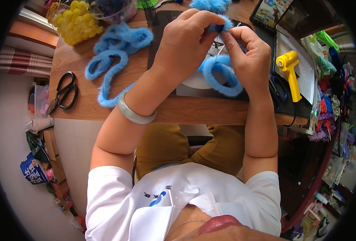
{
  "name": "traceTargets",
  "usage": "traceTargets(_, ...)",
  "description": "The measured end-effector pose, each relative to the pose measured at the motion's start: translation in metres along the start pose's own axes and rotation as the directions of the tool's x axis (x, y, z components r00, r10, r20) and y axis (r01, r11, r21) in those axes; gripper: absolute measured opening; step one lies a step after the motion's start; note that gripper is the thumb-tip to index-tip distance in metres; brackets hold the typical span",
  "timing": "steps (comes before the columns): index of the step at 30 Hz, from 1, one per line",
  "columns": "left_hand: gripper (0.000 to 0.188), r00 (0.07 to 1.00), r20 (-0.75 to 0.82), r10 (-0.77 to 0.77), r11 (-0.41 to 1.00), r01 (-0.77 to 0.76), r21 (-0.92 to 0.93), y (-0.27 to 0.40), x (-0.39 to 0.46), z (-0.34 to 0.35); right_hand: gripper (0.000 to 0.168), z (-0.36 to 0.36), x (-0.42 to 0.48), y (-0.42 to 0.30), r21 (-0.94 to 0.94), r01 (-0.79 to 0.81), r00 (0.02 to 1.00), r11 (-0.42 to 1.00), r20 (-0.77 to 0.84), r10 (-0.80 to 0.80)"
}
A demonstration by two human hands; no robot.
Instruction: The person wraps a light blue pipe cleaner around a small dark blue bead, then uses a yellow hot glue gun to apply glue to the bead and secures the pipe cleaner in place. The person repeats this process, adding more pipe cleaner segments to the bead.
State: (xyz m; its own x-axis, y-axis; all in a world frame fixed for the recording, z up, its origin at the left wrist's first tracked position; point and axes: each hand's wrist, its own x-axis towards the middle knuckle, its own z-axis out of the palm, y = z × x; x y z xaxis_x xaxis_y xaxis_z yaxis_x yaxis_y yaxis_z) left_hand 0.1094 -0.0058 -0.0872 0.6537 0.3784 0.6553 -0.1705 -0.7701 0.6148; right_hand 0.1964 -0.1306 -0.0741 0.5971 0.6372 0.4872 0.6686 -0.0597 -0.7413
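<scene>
Both hands meet over the dark mat at the far side of the table. My left hand (187, 42) pinches a piece of fluffy blue trim (227, 23) between thumb and index finger. The fingertips of my right hand (248, 54) close on the right side of that same piece. A thin metallic strand hangs between the hands. Below them lies a loop of blue fluffy trim (207, 73), partly hidden by my right hand. More blue trim (107, 64) is coiled on the wood at the left, with one strip running under my left forearm.
Black-handled scissors (64, 93) lie at the table's left edge. A bag of yellow pompoms (75, 24) stands at the far left. To the right are a yellow glue gun (291, 72) with its cord, dark-handled scissors (278, 89), a white tray (310, 87) and a phone (271, 13).
</scene>
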Motion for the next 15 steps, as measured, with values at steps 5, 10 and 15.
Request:
traceTargets(5, 0.027, 0.999, 0.039, 0.003, 0.996, 0.001, -0.085, -0.001, 0.001, -0.002, 0.009, -0.002, 0.001, 0.002, 0.051, -0.016, 1.000, 0.999, 0.016, 0.015)
traceTargets(10, 0.030, 0.999, 0.042, 0.033, 0.989, -0.027, -0.144, 0.003, 0.001, 0.000, 0.008, -0.002, 0.001, 0.002, 0.062, -0.010, 1.000, 0.998, -0.006, 0.011)
traceTargets(15, 0.029, 0.995, 0.099, -0.028, 0.986, 0.043, -0.159, 0.009, 0.002, -0.004, 0.007, -0.003, 0.001, 0.000, 0.083, -0.029, 0.999, 0.996, -0.019, 0.031)
